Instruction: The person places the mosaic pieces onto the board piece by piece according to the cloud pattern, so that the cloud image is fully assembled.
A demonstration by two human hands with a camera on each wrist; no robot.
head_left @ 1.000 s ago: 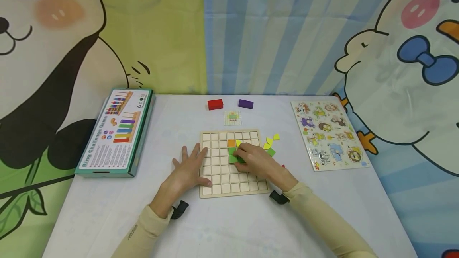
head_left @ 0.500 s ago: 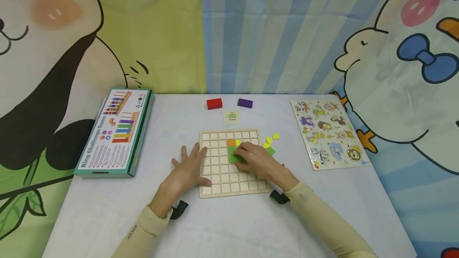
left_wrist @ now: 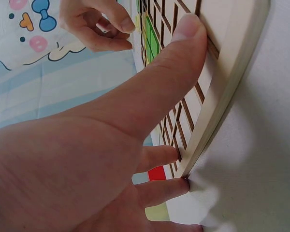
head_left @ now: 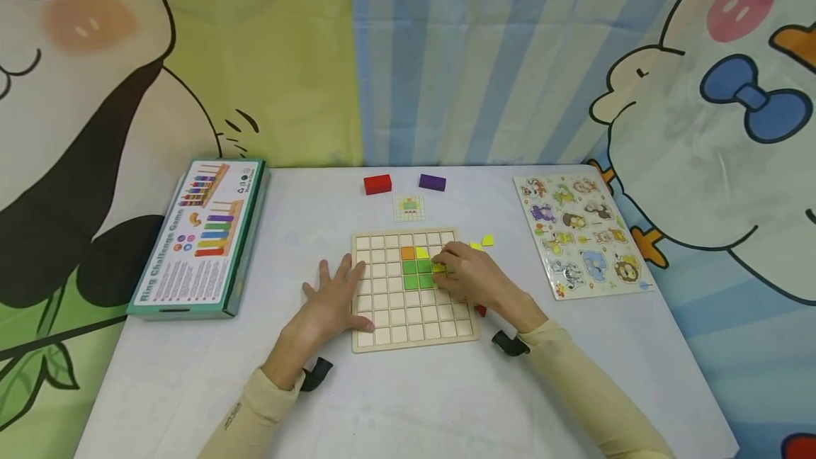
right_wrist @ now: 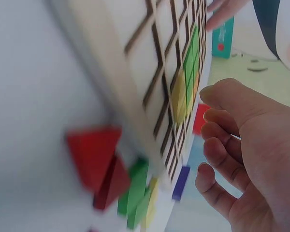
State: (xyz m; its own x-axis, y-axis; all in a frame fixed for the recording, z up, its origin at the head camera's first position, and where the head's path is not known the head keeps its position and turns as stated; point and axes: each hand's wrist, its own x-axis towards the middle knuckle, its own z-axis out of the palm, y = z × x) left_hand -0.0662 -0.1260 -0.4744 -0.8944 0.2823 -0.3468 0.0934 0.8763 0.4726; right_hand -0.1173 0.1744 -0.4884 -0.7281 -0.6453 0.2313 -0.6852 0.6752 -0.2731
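My left hand (head_left: 328, 307) rests on the left edge of a wooden grid board (head_left: 382, 335), fingers spread and thumb on the rim. Over the board's right part is my right hand (head_left: 478, 278), fingers loosely bent. In the right wrist view its fingertips (right_wrist: 210, 94) hold nothing visible and stand apart from the board. Several green squares (head_left: 410, 282) form a block in the grid. An orange square (head_left: 407, 253) and a yellow piece (head_left: 421, 252) lie above them. Another yellow piece (head_left: 438, 268), partly hidden by my right fingers, sits right of the green block.
Yellow pieces (head_left: 487, 239) and red triangular pieces (right_wrist: 92, 154) lie right of the board, with green pieces (right_wrist: 134, 186). Behind it are a small pattern card (head_left: 409, 208), a red block (head_left: 377, 184) and a purple block (head_left: 433, 182). A game box (head_left: 200, 232) and animal puzzle (head_left: 580, 239) flank it.
My right hand has shifted right from the green squares, uncovering the whole green block and part of a yellow piece. My left hand has stayed on the board's edge. The view has shifted slightly.
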